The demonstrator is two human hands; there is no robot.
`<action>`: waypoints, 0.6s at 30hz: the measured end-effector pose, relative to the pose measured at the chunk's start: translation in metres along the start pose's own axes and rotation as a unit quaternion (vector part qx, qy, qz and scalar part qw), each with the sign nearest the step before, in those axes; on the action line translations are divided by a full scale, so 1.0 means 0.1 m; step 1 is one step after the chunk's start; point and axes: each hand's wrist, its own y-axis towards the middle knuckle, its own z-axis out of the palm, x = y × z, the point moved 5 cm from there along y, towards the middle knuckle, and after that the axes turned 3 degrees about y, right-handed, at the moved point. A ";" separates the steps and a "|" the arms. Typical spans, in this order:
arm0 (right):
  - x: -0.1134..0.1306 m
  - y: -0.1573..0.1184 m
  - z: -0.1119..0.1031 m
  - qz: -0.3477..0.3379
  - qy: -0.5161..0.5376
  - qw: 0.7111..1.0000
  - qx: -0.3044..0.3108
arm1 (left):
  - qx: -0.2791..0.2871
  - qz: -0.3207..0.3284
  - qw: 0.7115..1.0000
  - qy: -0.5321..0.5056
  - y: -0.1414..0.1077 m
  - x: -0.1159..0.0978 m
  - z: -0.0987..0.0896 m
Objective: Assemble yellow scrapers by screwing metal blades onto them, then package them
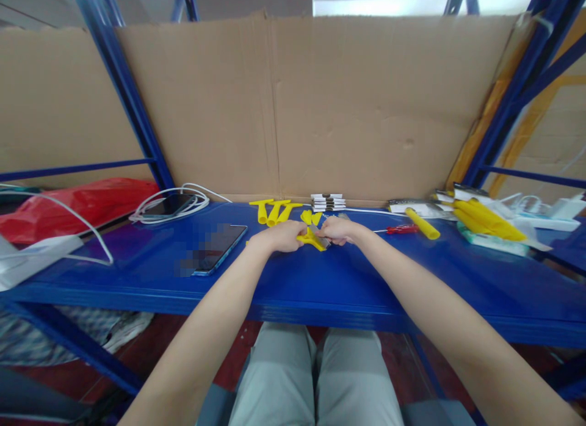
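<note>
My left hand [287,235] is closed on a yellow plastic scraper head [313,240], just above the blue tabletop. A flat metal blade [325,241] shows against the yellow part. My right hand [339,231] has its fingers pinched at the blade, close to my left. Another yellow piece [311,217] lies just behind the hands. Left of it stand several T-shaped yellow heads [274,213]. A small stack of white and black packs [328,202] sits at the back. The fingertips partly cover the work.
A phone [220,250] lies left of my hands, with coiled white cable [171,204] and a red bag [77,207] beyond. To the right are a red screwdriver [401,229], a yellow handle tube [422,223] and a yellow packet [489,220]. Cardboard [366,108] walls the back.
</note>
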 end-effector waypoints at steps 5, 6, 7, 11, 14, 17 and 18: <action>0.02 -0.03 0.00 -0.028 0.002 0.999 0.020 | 0.011 -0.015 1.000 -0.011 0.00 0.02 0.02; 0.01 -0.01 -0.01 -0.033 0.002 0.999 0.020 | 0.008 -0.018 1.000 -0.019 0.00 0.02 0.02; -0.01 0.02 -0.03 -0.037 0.003 0.999 0.017 | 0.002 -0.021 0.999 -0.027 0.00 0.02 0.01; -0.06 0.11 -0.13 -0.061 0.028 0.998 -0.010 | -0.034 -0.029 0.998 -0.046 0.00 0.01 -0.03; -0.05 0.09 -0.20 -0.084 0.065 0.994 -0.015 | -0.069 -0.023 0.996 -0.043 0.02 0.02 -0.06; -0.01 0.04 -0.26 -0.115 0.110 0.987 -0.015 | -0.096 -0.013 0.994 -0.053 0.03 0.03 -0.09; 0.00 0.02 -0.28 -0.127 0.121 0.984 -0.014 | -0.099 -0.014 0.993 -0.059 0.04 0.04 -0.09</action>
